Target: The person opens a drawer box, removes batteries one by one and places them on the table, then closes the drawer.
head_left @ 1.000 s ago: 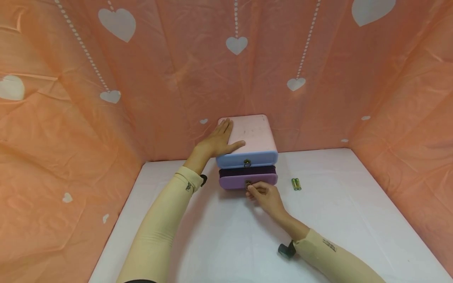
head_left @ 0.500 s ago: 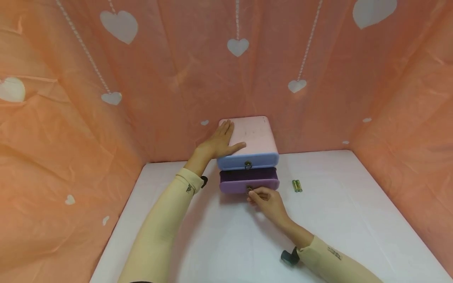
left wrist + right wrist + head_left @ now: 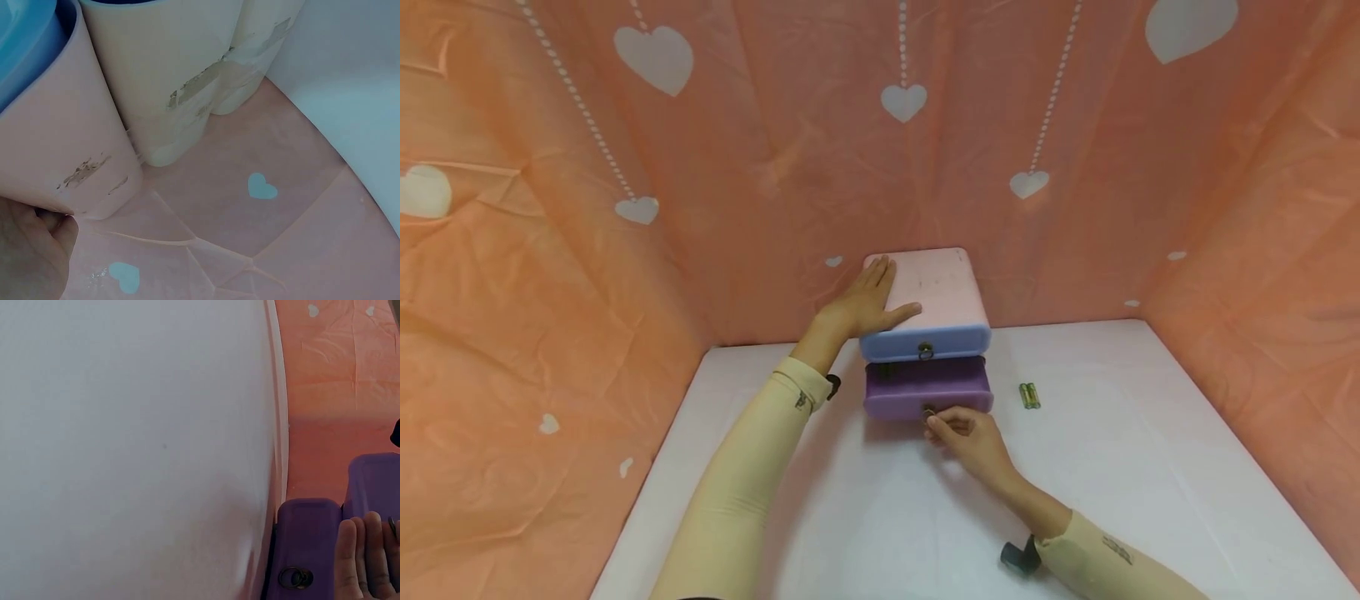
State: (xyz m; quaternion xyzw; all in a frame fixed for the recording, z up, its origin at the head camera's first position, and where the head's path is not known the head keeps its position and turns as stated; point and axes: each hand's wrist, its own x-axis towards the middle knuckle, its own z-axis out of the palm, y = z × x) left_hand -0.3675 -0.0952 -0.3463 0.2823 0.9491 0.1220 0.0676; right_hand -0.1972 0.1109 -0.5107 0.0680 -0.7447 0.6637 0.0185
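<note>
In the head view, a small drawer cabinet with a pink top [image 3: 936, 283] stands against the back wall. My left hand [image 3: 865, 304] rests flat on that top, thumb spread. Below the blue drawer [image 3: 925, 342], a purple drawer [image 3: 887, 407] is pulled partway out. With thumb and fingers my right hand [image 3: 970, 437] pinches the ring pull [image 3: 928, 412] on its front. Something small and greenish [image 3: 886, 369] shows at the drawer's back left, too dim to identify. The right wrist view has another purple drawer [image 3: 306, 540], pushed further in, with its own ring pull [image 3: 295, 577].
Two green batteries [image 3: 1029, 396] lie side by side on the white table [image 3: 1090, 450], right of the cabinet. Orange cloth [image 3: 790, 167] with white hearts surrounds the table at the back and sides. The left wrist view shows worn marks on the cabinet's side [image 3: 94, 169].
My right hand has drawn the purple drawer further out toward me, exposing more of its inside and the greenish thing. My left hand stays on the cabinet top.
</note>
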